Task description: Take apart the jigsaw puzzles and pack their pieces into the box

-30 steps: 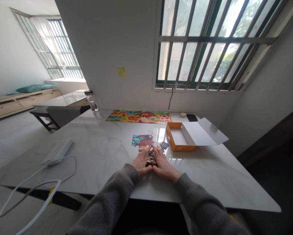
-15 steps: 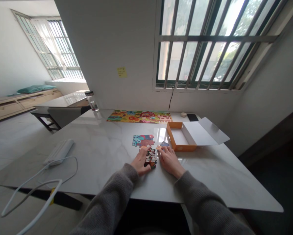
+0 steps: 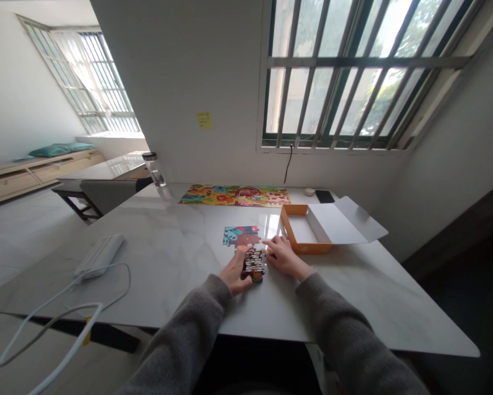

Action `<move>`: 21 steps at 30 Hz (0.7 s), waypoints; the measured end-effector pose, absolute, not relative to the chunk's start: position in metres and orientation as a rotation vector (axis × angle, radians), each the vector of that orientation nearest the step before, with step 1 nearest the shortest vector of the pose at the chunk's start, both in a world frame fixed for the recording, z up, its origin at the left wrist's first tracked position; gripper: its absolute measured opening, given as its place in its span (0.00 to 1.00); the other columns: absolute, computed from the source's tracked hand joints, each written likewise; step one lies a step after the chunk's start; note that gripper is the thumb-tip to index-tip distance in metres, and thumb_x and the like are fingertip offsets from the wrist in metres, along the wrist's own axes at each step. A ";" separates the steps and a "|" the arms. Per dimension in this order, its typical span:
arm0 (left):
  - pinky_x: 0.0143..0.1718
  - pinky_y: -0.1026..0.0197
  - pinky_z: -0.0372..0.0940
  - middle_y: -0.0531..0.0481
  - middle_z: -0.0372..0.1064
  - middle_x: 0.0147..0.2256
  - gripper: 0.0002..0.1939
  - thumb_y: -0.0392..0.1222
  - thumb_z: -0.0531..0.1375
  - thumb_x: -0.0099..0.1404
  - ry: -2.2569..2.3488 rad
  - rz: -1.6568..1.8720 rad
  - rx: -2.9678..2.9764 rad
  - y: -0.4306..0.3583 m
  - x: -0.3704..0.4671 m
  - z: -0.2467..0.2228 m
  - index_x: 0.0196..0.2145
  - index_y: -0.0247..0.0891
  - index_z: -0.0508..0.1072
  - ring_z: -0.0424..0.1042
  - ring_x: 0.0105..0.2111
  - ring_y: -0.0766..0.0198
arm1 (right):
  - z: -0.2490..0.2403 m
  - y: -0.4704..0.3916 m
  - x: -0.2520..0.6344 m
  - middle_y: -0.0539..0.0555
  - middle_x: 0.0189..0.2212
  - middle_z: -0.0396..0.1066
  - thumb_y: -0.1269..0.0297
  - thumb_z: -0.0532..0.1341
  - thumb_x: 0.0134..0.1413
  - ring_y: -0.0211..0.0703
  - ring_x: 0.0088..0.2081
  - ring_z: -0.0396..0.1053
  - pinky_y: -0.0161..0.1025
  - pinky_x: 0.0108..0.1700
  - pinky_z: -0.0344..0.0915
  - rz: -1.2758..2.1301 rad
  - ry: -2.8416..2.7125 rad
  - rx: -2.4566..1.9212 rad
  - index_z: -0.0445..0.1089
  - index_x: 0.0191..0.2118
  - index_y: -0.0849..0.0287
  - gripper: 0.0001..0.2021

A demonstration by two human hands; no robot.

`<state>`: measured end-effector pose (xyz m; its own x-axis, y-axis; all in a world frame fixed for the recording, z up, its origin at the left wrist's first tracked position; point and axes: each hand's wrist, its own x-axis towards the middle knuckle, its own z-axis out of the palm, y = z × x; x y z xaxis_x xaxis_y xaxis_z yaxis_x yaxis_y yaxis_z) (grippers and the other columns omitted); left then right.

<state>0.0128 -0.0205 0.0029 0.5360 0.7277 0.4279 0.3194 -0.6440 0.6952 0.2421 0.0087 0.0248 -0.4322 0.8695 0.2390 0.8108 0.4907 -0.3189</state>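
Several puzzle pieces stand close together in a dark, striped row [image 3: 254, 265] near the table's front. My left hand [image 3: 235, 272] lies along the left side of that row, its fingers and thumb around it. To the right, my right hand [image 3: 283, 256] is bent over a small piece with orange and blue on it [image 3: 268, 252], partly hidden under the fingers. Just beyond both hands lies a joined patch of blue, red and brown puzzle pieces [image 3: 241, 235].
An open orange box [image 3: 311, 248] with a white lid is right of my right hand. A long colourful picture strip [image 3: 234, 196] lies by the wall, near a bottle [image 3: 155, 171] and a phone [image 3: 324, 197]. A white power strip [image 3: 100, 256] with cables is at left.
My right hand has drawn back slightly to the right, its fingers now more bent. The bluish piece beyond it no longer shows in its earlier place. My left hand stays by the row.
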 end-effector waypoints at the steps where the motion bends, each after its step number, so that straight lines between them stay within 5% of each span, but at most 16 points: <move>1: 0.63 0.42 0.55 0.40 0.54 0.57 0.45 0.30 0.58 0.48 0.849 0.975 2.232 -0.020 0.013 0.003 0.64 0.38 0.48 0.60 0.58 0.48 | 0.024 0.007 0.242 0.60 0.45 0.66 0.70 0.60 0.57 0.54 0.48 0.59 0.50 0.53 0.59 0.223 -2.376 -1.386 0.71 0.54 0.56 0.19; 4: 0.63 0.42 0.55 0.40 0.55 0.56 0.45 0.29 0.58 0.48 0.866 0.974 2.259 -0.020 0.013 0.002 0.64 0.37 0.50 0.60 0.58 0.47 | 0.022 0.002 0.242 0.59 0.45 0.65 0.69 0.60 0.58 0.53 0.48 0.60 0.49 0.54 0.59 0.222 -2.376 -1.382 0.73 0.49 0.57 0.13; 12: 0.61 0.41 0.59 0.41 0.57 0.55 0.45 0.29 0.57 0.48 0.854 0.963 2.248 -0.020 0.013 0.003 0.64 0.40 0.50 0.62 0.56 0.48 | 0.025 0.003 0.244 0.61 0.47 0.66 0.66 0.61 0.59 0.55 0.50 0.60 0.50 0.54 0.59 0.273 -2.392 -1.457 0.66 0.59 0.58 0.22; 17: 0.61 0.41 0.59 0.40 0.57 0.55 0.44 0.30 0.58 0.48 0.850 0.957 2.240 -0.020 0.013 0.004 0.64 0.38 0.50 0.62 0.56 0.48 | 0.029 -0.002 0.248 0.57 0.41 0.64 0.64 0.68 0.51 0.53 0.48 0.61 0.49 0.53 0.61 0.353 -2.347 -1.419 0.76 0.43 0.56 0.12; 21: 0.62 0.42 0.57 0.40 0.57 0.55 0.45 0.30 0.58 0.48 0.859 0.960 2.243 -0.020 0.012 0.004 0.64 0.38 0.51 0.61 0.57 0.48 | 0.028 -0.007 0.248 0.55 0.40 0.63 0.69 0.66 0.52 0.44 0.40 0.66 0.42 0.45 0.67 0.532 -2.267 -1.298 0.74 0.37 0.58 0.06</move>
